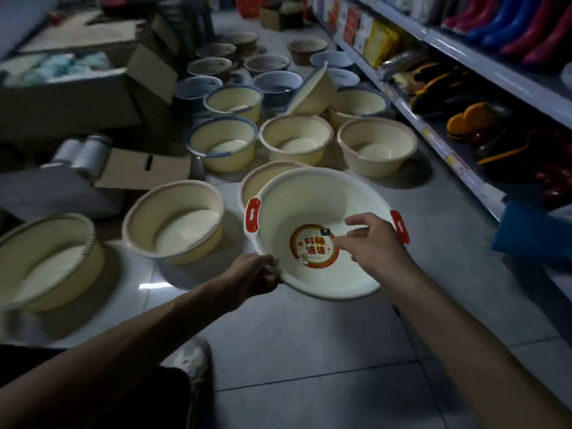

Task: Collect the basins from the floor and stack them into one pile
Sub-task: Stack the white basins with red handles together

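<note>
Here, the white basin [312, 202] is held up off the floor, tipped a little. Its near rim is gripped by the left hand [255, 274]. The right hand [371, 243] is held just over its inside, fingers loosely bent, nothing in them. A cream basin [175, 224] is seen on the floor, nearer the left hand.

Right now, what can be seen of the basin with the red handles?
The basin is round, cream-white, likely plastic, with a rim and two red handles on opposite sides. A round red-and-orange sticker with characters lies on its bottom. It is held above the floor, tilted towards the camera, otherwise empty. The left hand grips its near rim; the right hand hangs over its inside, contact unclear.
</note>
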The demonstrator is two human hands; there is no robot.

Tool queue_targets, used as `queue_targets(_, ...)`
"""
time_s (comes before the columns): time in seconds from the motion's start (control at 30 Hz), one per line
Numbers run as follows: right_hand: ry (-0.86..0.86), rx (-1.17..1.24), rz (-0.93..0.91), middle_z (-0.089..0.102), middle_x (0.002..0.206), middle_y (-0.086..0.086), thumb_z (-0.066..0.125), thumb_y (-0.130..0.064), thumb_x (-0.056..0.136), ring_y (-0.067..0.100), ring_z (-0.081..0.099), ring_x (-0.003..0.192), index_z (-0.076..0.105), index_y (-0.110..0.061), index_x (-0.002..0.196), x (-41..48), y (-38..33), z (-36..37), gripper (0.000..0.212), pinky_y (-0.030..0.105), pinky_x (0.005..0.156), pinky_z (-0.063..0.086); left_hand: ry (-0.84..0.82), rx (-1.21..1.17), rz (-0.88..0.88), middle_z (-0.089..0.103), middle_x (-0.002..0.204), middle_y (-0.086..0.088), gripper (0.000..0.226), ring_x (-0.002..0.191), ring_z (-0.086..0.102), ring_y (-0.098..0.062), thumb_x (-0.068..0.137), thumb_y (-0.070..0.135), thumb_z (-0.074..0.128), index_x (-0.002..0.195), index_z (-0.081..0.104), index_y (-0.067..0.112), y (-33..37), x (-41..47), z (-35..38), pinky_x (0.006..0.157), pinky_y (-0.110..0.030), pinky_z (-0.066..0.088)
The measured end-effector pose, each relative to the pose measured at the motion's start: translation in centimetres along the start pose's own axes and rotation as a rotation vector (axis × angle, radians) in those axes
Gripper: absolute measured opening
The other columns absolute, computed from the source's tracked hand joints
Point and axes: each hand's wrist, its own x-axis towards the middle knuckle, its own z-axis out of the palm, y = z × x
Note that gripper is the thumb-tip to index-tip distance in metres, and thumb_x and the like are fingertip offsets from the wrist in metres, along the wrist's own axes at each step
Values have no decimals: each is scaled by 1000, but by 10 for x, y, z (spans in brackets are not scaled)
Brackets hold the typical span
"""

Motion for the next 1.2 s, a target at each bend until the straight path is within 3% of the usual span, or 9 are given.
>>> queue_targets(0.13,-38,-51,-50,67,109,1,77,-28,86,22,65,97,59,-22,128,-13,-33,27,46,45,91,57,77,-32,66,67,73,-6,31,65,53,-14,99,15,61,129,57,9,13,-50,-36,71,-29,56)
queue_targets(0.33,-38,-10,-176,67,117,6,78,-27,86,26,65,103,60,-17,129,-39,-87,69,48,46,92,56,235,-106,181,66,79,-10,30,59,52,-13,97,10,64,127,58,9,41,-135,-93,76,-34,52)
queue_targets(0.5,50,66,-281,61,116,2,70,-16,89,24,58,103,61,-13,127,-63,-128,108,39,32,82,44,370,-117,309,56,77,-9,30,59,47,-14,97,15,64,123,57,3,58,-210,-141,58,-27,52)
queue_targets(0.63,36,-23,-303,50,135,16,72,-27,84,36,50,117,51,-19,130,-76,-142,157,51,37,90,45,485,-132,399,62,84,-13,21,71,54,-20,99,14,61,117,58,4,66,-266,-166,67,-28,49)
queue_targets(0.7,4,-36,-265,41,136,18,74,-30,82,39,42,120,41,-22,132,-80,-149,178,61,45,97,44,537,-104,430,68,92,-17,28,72,64,-20,99,17,62,123,57,3,64,-287,-183,65,-28,51)
queue_targets(0.8,-57,36,-192,35,136,18,75,-22,80,38,40,118,33,-20,134,-87,-157,206,68,39,93,42,628,-124,453,69,94,-20,32,57,64,-14,98,18,62,125,57,2,53,-311,-214,58,-25,48)
queue_targets(0.9,-251,210,-14,48,131,13,77,-16,74,32,52,112,32,-11,136,-92,-158,240,77,43,94,52,650,-170,447,67,107,-22,31,84,68,-26,98,21,61,125,56,7,29,-330,-243,70,-31,49)
queue_targets(1.03,-498,345,293,65,109,19,74,-2,83,36,65,103,56,-3,110,-109,-157,290,32,53,96,56,672,-229,395,66,118,-24,27,102,63,-34,98,24,63,123,59,13,-15,-350,-284,82,-36,50)
queue_targets(1.2,-593,317,390,69,109,22,67,12,86,36,68,105,59,0,100,-140,-153,371,20,48,96,56,926,-347,374,70,106,-17,21,92,67,-31,100,26,61,117,64,14,-70,-366,-333,78,-41,53)
